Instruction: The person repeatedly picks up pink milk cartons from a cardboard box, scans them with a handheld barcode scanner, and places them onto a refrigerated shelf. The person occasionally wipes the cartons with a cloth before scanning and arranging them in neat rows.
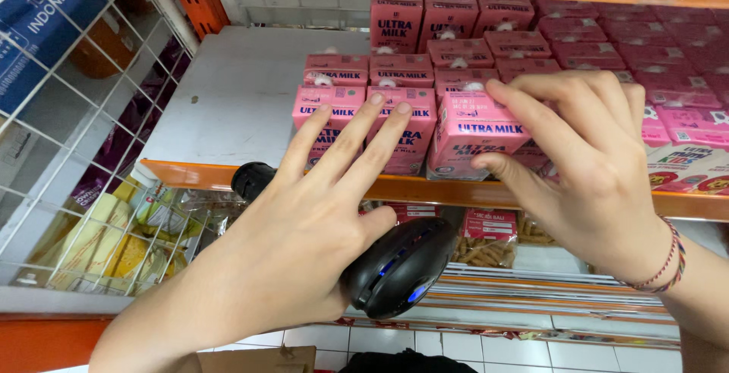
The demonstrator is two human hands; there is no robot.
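Gripping a pink milk carton [477, 134] at frame centre, the right hand [588, 172] is seen in the head view: thumb pressed on the carton's lower front, fingers curled over its top and right side. The carton stands at the front edge of the orange shelf [250, 174], tilted slightly, its long axis roughly vertical. It lies just left of the right palm, so the right hand is clearly the nearer one.

The left hand [304, 229] is spread flat, fingers extended toward the upper right, fingertips touching two front cartons [357, 115] just left of the gripped one. A black handheld scanner [399, 267] is tucked under the left palm, at lower centre; how it is held cannot be told.

Counts: three pink cartons in the front row at centre, including the gripped one; behind them, more rows are stacked, too many to count exactly. One scanner is seen. A white wire basket [83, 153] fills the left of the frame. A beaded bracelet [668, 263] is worn on the right wrist.
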